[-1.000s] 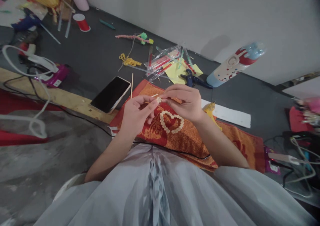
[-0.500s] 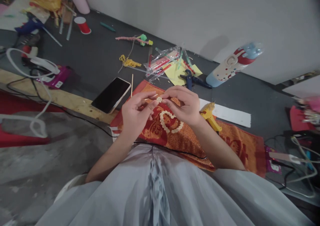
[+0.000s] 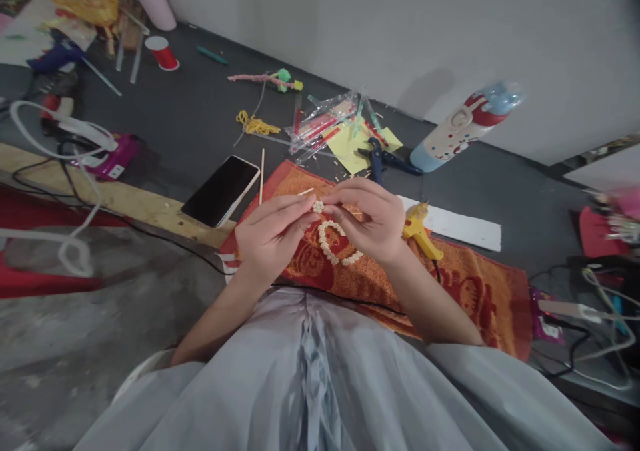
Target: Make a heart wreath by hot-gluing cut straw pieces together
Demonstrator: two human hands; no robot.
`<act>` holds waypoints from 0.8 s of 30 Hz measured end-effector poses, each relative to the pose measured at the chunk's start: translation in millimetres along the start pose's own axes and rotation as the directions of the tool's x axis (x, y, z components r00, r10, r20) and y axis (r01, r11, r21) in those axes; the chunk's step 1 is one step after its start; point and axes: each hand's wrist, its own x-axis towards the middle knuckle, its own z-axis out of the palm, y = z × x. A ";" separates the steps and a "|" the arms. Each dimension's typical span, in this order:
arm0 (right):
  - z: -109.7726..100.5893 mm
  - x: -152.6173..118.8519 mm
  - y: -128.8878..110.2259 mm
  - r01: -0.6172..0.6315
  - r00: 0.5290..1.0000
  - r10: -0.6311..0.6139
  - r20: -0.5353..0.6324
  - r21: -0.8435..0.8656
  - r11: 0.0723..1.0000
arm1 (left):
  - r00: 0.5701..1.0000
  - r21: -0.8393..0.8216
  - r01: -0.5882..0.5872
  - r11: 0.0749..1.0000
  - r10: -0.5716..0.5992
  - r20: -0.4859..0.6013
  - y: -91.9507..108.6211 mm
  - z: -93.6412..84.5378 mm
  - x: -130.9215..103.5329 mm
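Between the fingertips of both hands is a small cream cluster [image 3: 319, 206] of tiny round pieces. My left hand [image 3: 275, 232] pinches its left side, and my right hand [image 3: 370, 219] pinches its right side. Below them, a cream heart-shaped outline [image 3: 329, 251] of small pieces lies on the orange and red towel [image 3: 360, 283], its right part hidden by my right hand. A thin pale stick [image 3: 305, 191] shows just above my left fingers. The yellow glue gun [image 3: 424, 239] rests right of my right hand.
A phone [image 3: 220, 191] and an upright-looking thin stick [image 3: 262, 176] lie left of the towel. Behind it are blue pliers [image 3: 377, 161], yellow paper [image 3: 349, 150] and plastic-wrapped sticks [image 3: 323, 124]. A bottle [image 3: 463, 131] leans at the back right; a white strip [image 3: 465, 227] lies nearer.
My left hand has shifted slightly left and down, its fingers now closer together around the cluster. My right hand has moved slightly right and covers more of the heart outline.
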 end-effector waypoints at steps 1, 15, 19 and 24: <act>0.0 -0.4 -0.5 0.005 1.000 -0.005 -0.001 -0.001 1.000 | 1.000 0.013 -0.021 1.000 0.021 -0.003 0.8 -0.1 0.1; 0.2 -0.4 -5.9 0.055 0.998 -0.055 -0.009 0.010 0.998 | 0.988 0.052 -0.151 0.987 0.153 -0.032 6.3 0.1 -0.1; -0.5 -0.3 -4.8 0.070 0.997 -0.070 -0.014 0.014 0.997 | 0.983 0.040 -0.173 0.984 0.175 -0.049 7.2 1.3 1.4; -3.9 2.2 -2.9 0.046 0.999 -0.045 -0.025 0.006 0.999 | 0.996 0.024 -0.071 0.997 0.072 -0.053 6.6 7.0 3.5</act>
